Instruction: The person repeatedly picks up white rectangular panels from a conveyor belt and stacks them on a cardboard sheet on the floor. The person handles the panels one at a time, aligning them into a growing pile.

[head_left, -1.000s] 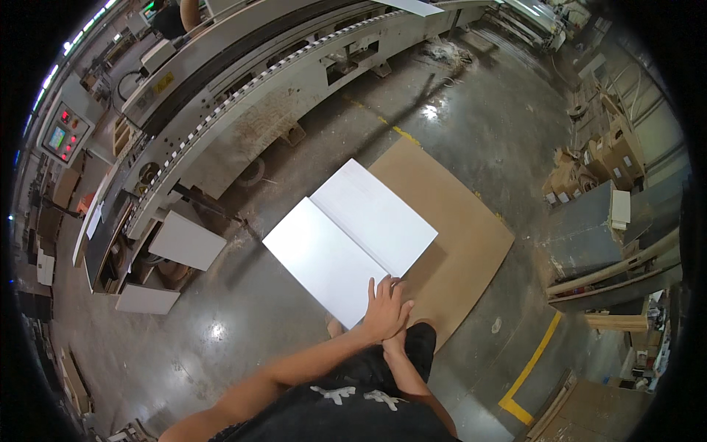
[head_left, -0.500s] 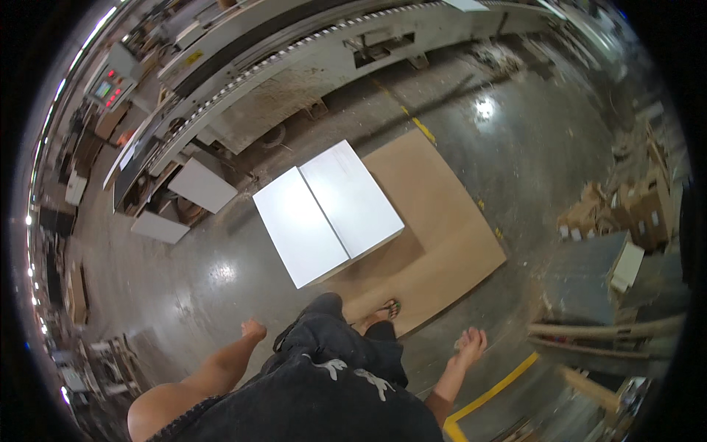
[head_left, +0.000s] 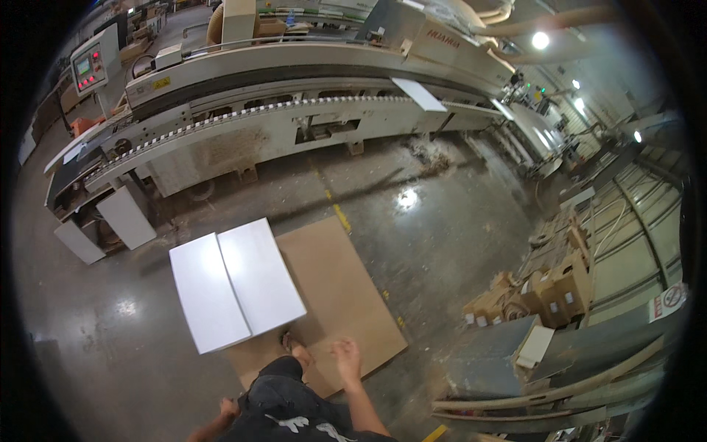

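Two stacks of white panels stand side by side, the left stack (head_left: 210,291) and the right stack (head_left: 261,276), with a narrow gap between them. They rest partly over a large brown board (head_left: 331,272) on the floor. My right hand (head_left: 346,359) is raised over the board's near part, fingers apart, holding nothing. Low beside my shorts hangs my left hand (head_left: 229,407), its fingers curled in and nothing visible in them. Neither hand touches the panels. One foot (head_left: 298,351) in a sandal is on the brown board.
A long machine (head_left: 213,151) with a roller track runs across the back, bearing a white panel (head_left: 418,96). Its control box (head_left: 88,68) is at far left. White panels (head_left: 125,217) lean by its left end. Cardboard boxes (head_left: 556,295) and a grey bin (head_left: 490,353) stand right.
The view has swung up and to the right, bringing in more of the machine. My right hand has come forward over the brown board. My left hand remains low at my side.
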Demonstrator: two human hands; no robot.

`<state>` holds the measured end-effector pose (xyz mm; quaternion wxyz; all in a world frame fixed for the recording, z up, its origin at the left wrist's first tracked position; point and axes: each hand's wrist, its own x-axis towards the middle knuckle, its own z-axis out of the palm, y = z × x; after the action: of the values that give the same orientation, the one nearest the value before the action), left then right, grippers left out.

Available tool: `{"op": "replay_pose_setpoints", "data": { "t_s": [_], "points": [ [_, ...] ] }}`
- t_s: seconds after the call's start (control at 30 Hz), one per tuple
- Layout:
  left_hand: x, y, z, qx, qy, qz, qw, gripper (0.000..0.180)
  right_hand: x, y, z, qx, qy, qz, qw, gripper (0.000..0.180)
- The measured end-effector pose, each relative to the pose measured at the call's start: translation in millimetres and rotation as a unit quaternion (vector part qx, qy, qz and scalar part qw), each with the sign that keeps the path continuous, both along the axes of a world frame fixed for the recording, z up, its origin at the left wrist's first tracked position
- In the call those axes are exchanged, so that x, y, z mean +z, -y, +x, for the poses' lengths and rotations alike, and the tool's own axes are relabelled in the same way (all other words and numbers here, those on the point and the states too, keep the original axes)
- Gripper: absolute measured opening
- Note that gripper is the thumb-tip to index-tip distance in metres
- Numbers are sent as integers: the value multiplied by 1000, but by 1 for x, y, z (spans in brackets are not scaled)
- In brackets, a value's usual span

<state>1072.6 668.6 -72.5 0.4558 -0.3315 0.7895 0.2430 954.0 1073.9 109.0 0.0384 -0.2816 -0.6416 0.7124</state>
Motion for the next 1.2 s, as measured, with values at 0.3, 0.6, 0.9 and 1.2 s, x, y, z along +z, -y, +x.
{"op": "replay_pose_setpoints", "data": {
  "t_s": [0.3, 0.6, 0.9, 1.2],
  "points": [
    [-50, -127, -91, 329, -109, 128, 929, 48, 11, -55, -120, 352, 93, 276, 890, 40],
    [-24, -194, -158, 461, -311, -86, 827, 32, -26, -135, -306, 530, 128, 483, 685, 39],
    [-11, -459, -12, 456, 171, 18, 873, 32, -268, 5, -589, 641, 110, 426, 628, 35],
    [-74, -323, -198, 819, -121, 31, 560, 41, -430, 268, -713, 714, -120, 416, 550, 36]
  ]
}}
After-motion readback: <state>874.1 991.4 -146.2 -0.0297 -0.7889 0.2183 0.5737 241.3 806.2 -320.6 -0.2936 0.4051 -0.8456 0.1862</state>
